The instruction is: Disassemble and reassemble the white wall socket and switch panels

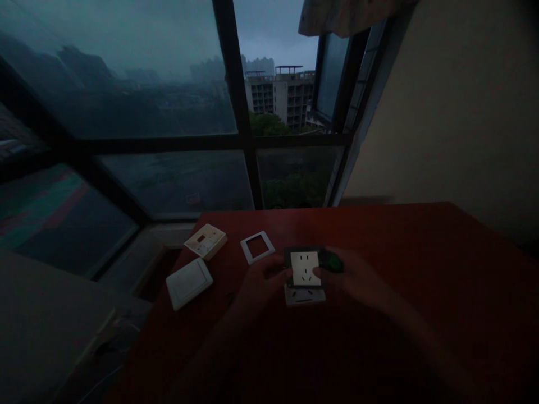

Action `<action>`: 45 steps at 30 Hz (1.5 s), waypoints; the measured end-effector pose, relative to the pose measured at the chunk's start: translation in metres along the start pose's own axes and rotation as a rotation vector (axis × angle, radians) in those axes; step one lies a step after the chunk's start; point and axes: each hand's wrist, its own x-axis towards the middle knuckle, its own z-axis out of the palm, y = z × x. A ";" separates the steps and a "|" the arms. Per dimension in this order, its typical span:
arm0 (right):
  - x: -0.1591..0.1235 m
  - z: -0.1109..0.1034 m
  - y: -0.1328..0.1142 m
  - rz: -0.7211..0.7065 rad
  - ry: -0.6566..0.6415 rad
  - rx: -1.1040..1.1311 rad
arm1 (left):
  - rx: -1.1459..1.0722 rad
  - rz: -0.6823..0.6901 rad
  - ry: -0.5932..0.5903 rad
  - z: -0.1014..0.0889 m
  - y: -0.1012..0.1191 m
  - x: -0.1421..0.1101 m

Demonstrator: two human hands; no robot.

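Both hands (264, 281) (353, 274) seemingly around socket (304, 266)

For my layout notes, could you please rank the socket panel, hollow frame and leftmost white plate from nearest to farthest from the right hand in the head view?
1. Socket panel: touching the right hand.
2. Hollow frame: to the left.
3. Leftmost white plate: farthest left.
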 end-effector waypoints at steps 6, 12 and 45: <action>0.000 0.001 -0.006 -0.002 0.040 -0.184 | -0.121 0.006 -0.018 0.000 -0.001 -0.002; 0.001 0.004 -0.010 0.012 0.068 -0.221 | -0.208 0.006 -0.001 0.004 -0.003 -0.002; -0.001 0.015 -0.017 -0.063 0.183 -0.517 | 1.101 0.181 0.032 -0.055 0.016 -0.026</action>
